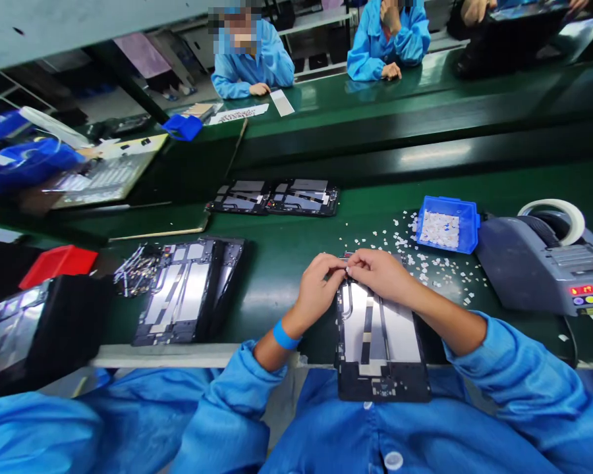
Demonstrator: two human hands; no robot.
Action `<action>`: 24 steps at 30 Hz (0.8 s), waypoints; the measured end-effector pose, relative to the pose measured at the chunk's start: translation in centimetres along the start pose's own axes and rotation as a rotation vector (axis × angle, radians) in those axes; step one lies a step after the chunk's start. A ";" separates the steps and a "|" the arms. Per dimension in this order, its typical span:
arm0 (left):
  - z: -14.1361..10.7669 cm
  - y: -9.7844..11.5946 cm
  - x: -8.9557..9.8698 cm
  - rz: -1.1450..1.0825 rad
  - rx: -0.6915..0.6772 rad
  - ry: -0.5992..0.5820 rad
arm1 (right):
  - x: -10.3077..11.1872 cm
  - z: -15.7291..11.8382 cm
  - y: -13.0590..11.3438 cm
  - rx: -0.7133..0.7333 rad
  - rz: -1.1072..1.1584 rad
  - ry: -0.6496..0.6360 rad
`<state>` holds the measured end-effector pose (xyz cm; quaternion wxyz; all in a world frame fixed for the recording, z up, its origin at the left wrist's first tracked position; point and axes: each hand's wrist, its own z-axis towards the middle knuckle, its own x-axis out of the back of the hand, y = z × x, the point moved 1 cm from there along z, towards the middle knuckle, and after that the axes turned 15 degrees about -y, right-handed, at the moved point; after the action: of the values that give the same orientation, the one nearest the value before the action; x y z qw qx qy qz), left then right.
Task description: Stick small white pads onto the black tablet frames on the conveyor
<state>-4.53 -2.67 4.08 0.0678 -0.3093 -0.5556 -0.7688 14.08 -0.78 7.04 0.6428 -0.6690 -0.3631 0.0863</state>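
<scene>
An opened tablet (402,329) with its inner parts showing lies in front of me, its lower end over the bench edge near my body. My left hand (321,283) and my right hand (375,273) meet at its upper left corner. The fingertips of both are pinched together there; whatever is between them is too small to make out. A blue band circles my left wrist. Around the tablet's far end lie many small white pieces (422,263), scattered on the green bench. More of them fill a blue bin (471,227).
A tape dispenser (518,263) with a lit display stands right. Two opened tablets (304,197) lie farther back; stacked ones (178,289) sit left, beside a pile of small parts (137,270) and a red bin (59,264). Co-workers (252,59) in blue sit across the bench.
</scene>
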 end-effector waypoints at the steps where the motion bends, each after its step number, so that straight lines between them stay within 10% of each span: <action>1: -0.2 0.1 -0.1 -0.043 0.062 0.017 | -0.2 0.0 0.2 -0.008 0.032 0.033; 10: -1.2 1.9 -0.5 -0.088 0.305 -0.022 | -1.4 -0.8 0.9 0.066 -0.141 0.205; 24: -1.7 3.1 0.0 0.321 0.115 -0.111 | -1.2 -1.9 1.3 0.224 -0.549 0.104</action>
<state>-3.83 -5.36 6.27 0.1764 -0.4318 -0.5450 -0.6967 14.80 -2.85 5.67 0.7298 -0.4741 -0.4852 -0.0854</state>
